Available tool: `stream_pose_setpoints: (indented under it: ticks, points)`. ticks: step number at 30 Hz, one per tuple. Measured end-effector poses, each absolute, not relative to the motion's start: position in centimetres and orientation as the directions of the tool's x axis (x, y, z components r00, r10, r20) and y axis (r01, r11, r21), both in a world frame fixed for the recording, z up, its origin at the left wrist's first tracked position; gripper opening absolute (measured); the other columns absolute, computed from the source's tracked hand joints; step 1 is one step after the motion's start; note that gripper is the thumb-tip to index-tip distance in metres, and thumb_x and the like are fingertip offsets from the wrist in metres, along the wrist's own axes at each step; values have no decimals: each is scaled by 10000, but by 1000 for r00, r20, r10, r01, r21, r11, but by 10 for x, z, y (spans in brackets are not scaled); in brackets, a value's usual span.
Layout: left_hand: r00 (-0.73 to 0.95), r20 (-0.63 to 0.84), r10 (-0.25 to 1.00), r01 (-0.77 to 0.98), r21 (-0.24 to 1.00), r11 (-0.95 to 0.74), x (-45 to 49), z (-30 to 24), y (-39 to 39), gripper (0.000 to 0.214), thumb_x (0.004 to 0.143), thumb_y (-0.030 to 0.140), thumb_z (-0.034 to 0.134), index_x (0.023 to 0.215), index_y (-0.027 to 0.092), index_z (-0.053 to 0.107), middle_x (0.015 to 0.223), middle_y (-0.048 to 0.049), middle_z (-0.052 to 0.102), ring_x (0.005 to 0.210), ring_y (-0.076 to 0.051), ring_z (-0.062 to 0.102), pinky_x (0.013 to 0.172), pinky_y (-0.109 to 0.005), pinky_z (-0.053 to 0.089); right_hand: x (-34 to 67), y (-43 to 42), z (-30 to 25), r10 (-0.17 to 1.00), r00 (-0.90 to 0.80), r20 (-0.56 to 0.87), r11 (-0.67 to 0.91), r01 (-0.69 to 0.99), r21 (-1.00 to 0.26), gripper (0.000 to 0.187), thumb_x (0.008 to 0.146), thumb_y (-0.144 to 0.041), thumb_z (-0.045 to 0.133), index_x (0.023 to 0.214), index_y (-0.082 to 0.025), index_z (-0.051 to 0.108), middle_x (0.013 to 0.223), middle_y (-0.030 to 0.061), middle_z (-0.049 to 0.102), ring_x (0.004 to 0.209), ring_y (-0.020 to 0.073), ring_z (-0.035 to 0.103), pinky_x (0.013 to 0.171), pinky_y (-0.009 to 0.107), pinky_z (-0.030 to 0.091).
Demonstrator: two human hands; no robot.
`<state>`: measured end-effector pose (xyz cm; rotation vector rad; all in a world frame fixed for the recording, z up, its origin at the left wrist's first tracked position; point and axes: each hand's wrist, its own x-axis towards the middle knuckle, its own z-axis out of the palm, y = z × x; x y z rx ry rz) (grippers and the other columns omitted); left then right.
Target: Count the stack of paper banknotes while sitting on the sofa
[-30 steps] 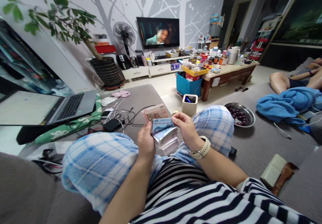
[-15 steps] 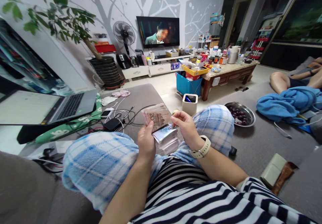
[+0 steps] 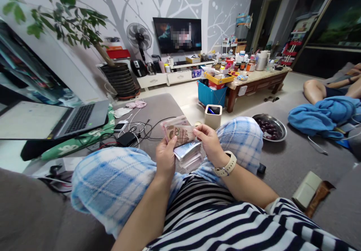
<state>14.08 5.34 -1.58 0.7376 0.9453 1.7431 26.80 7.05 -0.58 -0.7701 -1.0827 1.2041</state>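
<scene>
Brown 20 note (image 3: 184,134) has shifted right; mid-frame, left hand (image 3: 166,156) grips it with pink notes (image 3: 166,124), right hand's (image 3: 208,139) fingertips pinching its edge.

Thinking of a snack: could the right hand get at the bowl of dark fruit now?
Probably yes: the bowl is uncovered and looks near, though the right hand would first have to release the banknote it pinches and pass over the right knee.

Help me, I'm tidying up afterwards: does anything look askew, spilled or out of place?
The tangled black and white cables, looped across the grey fabric sofa near the silver-grey laptop, look untidy. No spill shows; the dark round fruit sits inside its shiny metal bowl.
</scene>
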Motion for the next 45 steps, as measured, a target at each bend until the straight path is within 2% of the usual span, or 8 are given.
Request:
stream_pose_setpoints:
  ticks: [7, 22, 26, 31, 39, 45]
  points:
    - [-511, 34, 859, -407, 871, -276, 141, -15, 57, 291, 607, 391, 750, 757, 145, 706, 727, -46, 701, 820, -234, 680, 807, -335, 519, 268, 72, -10, 971, 0, 238, 223, -352, -909, 189, 717, -348, 665, 669, -191, 573, 596, -44, 497, 579, 103, 403, 591, 255, 322]
    - [-519, 52, 853, -371, 885, -280, 140, -15, 55, 271, 626, 392, 744, 709, 139, 693, 676, -22, 678, 667, -174, 648, 710, -286, 510, 266, 70, -7, 971, 0, 241, 224, -368, -902, 193, 700, -350, 677, 670, -187, 577, 604, -41, 500, 597, 106, 416, 604, 255, 332]
    - [-483, 44, 874, -406, 874, -269, 141, -14, 55, 287, 626, 400, 735, 740, 140, 694, 689, -26, 683, 672, -178, 650, 720, -298, 515, 265, 71, -8, 967, -8, 255, 232, -388, -892, 182, 699, -337, 681, 692, -183, 585, 622, -39, 513, 607, 104, 429, 612, 250, 344]
    - [-551, 48, 833, -323, 908, -266, 141, -11, 54, 253, 619, 376, 731, 683, 136, 680, 672, -29, 680, 730, -196, 660, 725, -287, 517, 265, 71, -8, 966, -12, 259, 233, -397, -888, 184, 698, -331, 684, 708, -178, 583, 642, -40, 522, 616, 100, 437, 623, 244, 353]
    - [-558, 48, 828, -338, 899, -280, 140, -12, 55, 265, 604, 378, 739, 694, 136, 676, 653, -18, 667, 676, -183, 651, 692, -288, 516, 264, 72, -8, 969, -5, 248, 225, -408, -885, 174, 696, -319, 683, 705, -178, 582, 631, -42, 519, 606, 97, 430, 605, 241, 343]
    - [-476, 47, 878, -419, 866, -273, 141, -12, 55, 268, 611, 385, 739, 707, 144, 672, 633, -6, 665, 650, -183, 660, 699, -300, 529, 265, 71, -8, 970, -18, 243, 217, -391, -895, 174, 722, -318, 666, 681, -175, 576, 576, -47, 524, 555, 86, 439, 575, 237, 336]
